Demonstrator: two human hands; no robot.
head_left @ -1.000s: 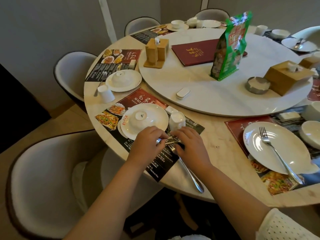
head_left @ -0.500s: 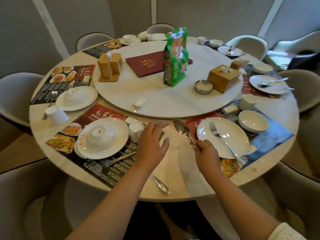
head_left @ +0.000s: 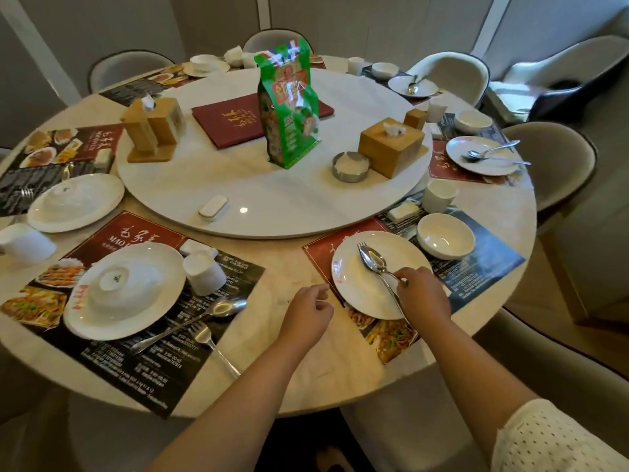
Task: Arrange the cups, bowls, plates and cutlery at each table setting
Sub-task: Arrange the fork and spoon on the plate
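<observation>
Spoon (head_left: 374,262), shiny steel, lies bowl-up on white plate (head_left: 357,287), handle pinched by right hand (head_left: 422,294).

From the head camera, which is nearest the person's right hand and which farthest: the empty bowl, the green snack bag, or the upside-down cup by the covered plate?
Measured from the right hand:
1. Empty bowl, just beyond the hand, slightly right.
2. Upside-down cup, far left at the neighbouring setting.
3. Green snack bag, standing on the turntable toward the table's middle.
</observation>
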